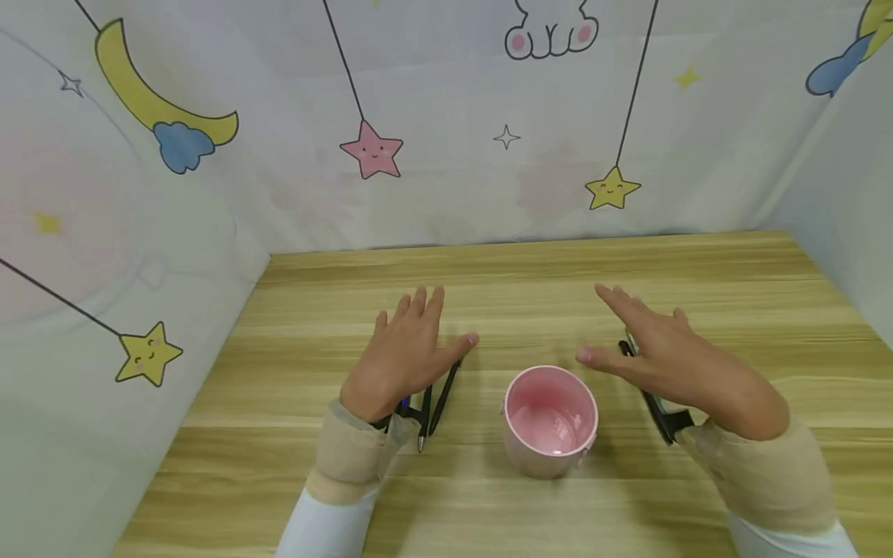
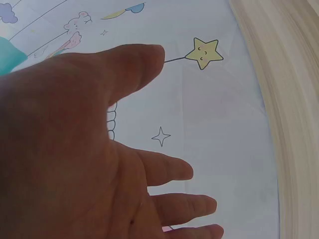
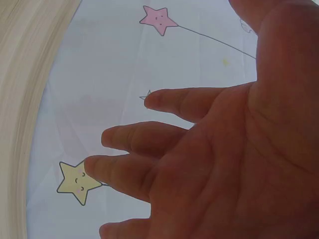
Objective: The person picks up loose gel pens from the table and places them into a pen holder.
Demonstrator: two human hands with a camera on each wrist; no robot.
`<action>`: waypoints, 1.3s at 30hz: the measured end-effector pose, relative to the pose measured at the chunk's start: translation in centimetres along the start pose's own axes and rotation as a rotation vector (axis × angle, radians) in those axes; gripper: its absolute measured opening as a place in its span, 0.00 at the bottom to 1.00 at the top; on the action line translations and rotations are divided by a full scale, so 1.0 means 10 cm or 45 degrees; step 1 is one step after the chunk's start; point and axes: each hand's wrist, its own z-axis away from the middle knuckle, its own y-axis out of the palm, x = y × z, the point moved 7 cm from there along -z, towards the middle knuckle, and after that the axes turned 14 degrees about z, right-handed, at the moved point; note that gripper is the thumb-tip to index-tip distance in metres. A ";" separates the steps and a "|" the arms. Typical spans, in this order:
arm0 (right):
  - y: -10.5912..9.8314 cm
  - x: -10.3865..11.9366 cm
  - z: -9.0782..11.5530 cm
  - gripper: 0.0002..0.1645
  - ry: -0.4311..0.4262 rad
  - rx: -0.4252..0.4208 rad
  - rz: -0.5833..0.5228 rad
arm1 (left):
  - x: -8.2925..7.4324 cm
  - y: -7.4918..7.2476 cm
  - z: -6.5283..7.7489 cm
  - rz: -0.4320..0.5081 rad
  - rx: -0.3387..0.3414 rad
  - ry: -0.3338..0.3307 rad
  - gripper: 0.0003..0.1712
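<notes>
A pink bucket (image 1: 551,461) stands upright on the wooden table between the two hands, and its visible inside holds nothing. My left hand (image 1: 405,353) hovers left of it with fingers spread, above several pens (image 1: 445,395) that it partly hides. On the other side, my right hand (image 1: 670,360) is held over more dark pens (image 1: 656,415), mostly covered by the hand and wrist. Both wrist views show the left palm (image 2: 124,184) and the right palm (image 3: 214,149) with straight, parted fingers, holding nothing.
The wooden table (image 1: 488,287) meets a white cloth backdrop (image 1: 446,201) printed with stars and moons at its back edge. Cloth also hangs along the left and right sides. Light wrappings (image 1: 349,453) cover both wrists.
</notes>
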 end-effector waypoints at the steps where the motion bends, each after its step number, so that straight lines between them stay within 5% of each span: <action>1: 0.01 0.00 0.00 0.54 -0.010 0.004 -0.004 | 0.00 0.01 0.00 0.001 0.001 0.001 0.52; 13: 0.02 0.12 -0.01 0.55 -0.134 0.002 0.015 | -0.02 0.12 -0.04 -0.027 0.020 0.032 0.51; 39: 0.15 0.20 -0.05 0.70 -0.189 0.051 0.070 | 0.00 0.36 -0.12 -0.050 0.168 0.009 0.44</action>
